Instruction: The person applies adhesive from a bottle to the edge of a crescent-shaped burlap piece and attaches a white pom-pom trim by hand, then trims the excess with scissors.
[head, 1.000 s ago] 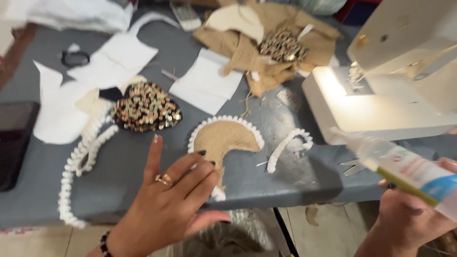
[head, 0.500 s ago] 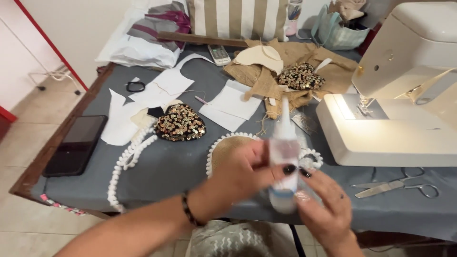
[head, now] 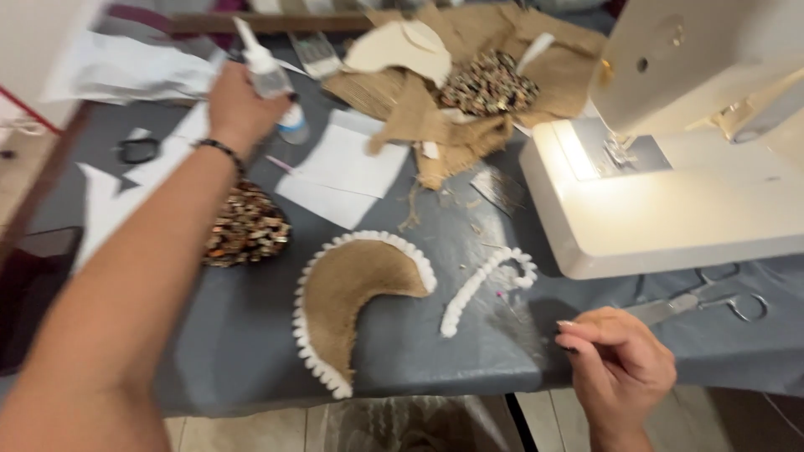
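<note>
My left hand (head: 239, 105) reaches far across the grey table (head: 419, 351) and grips a clear glue bottle (head: 272, 79) with a white pointed nozzle, held upright over the white paper pieces (head: 347, 172). My right hand (head: 620, 364) rests at the table's near edge, fingers curled, with a thin pin-like object by its fingertips; whether it holds it I cannot tell. Between them lies a crescent of burlap (head: 347, 289) edged with white pom-pom trim. A loose short strip of the same trim (head: 486, 285) lies to its right.
A white sewing machine (head: 687, 167) with its lamp on fills the right side, scissors (head: 712, 305) in front of it. Burlap scraps and a beaded piece (head: 486, 84) lie at the back, another beaded piece (head: 247, 226) at the left, a dark phone (head: 25, 285) at the far left.
The glue bottle was held by both hands close to me; now my left hand alone has carried it to the far left of the table, and my right hand has dropped to the near edge.
</note>
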